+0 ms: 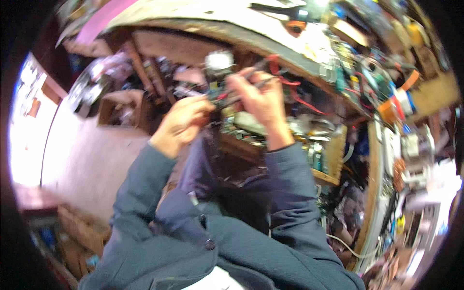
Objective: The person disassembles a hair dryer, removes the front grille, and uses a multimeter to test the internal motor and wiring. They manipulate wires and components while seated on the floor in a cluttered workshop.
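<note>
Both my hands are raised in front of me, close together, below the edge of the workbench (203,24). My left hand (181,123) is closed, its fingers pinched at the lower left side of a small dark piece with a bit of red (220,95); blur hides what kind of thing it is. My right hand (261,99) is wrapped round a slim dark tool (263,81), whose kind I cannot make out. A red cable (307,103) hangs from the bench edge just right of that hand. Beyond the fingers shows a blurred bright white round thing (220,61).
A tool with an orange end (296,25) lies on the bench. Cluttered parts and wires (360,79) fill its right side. An open wooden drawer (326,176) of small items sits below at right. A cardboard box (121,108) stands on the floor (92,164) at left.
</note>
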Motion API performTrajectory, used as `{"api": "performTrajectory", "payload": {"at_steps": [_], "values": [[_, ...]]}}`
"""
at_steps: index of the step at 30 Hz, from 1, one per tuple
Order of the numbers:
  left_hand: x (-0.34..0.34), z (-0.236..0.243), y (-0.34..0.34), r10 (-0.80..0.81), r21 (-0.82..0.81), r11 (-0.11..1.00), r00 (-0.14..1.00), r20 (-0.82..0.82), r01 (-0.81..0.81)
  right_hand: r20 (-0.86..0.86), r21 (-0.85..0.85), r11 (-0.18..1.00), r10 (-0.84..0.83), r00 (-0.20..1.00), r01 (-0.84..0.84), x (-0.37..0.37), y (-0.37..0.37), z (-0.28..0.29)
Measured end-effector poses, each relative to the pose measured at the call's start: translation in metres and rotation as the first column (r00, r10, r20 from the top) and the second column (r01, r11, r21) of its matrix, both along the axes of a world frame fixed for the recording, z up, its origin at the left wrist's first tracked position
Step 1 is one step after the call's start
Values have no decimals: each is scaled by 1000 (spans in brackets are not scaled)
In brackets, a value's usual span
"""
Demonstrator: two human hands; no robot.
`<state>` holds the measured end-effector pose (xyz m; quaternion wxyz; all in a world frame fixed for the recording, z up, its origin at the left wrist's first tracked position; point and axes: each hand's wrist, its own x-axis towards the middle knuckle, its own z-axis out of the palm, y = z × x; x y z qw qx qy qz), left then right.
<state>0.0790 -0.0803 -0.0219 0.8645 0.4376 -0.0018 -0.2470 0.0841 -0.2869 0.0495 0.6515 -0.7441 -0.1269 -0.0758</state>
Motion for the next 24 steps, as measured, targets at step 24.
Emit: {"api": "performTrajectory", "payload": {"at_steps": [24], "values": [[5,2,4,16,24,1000,1000,21,-17,13,127,978,162,987,-163,-1,-1,-6]]}}
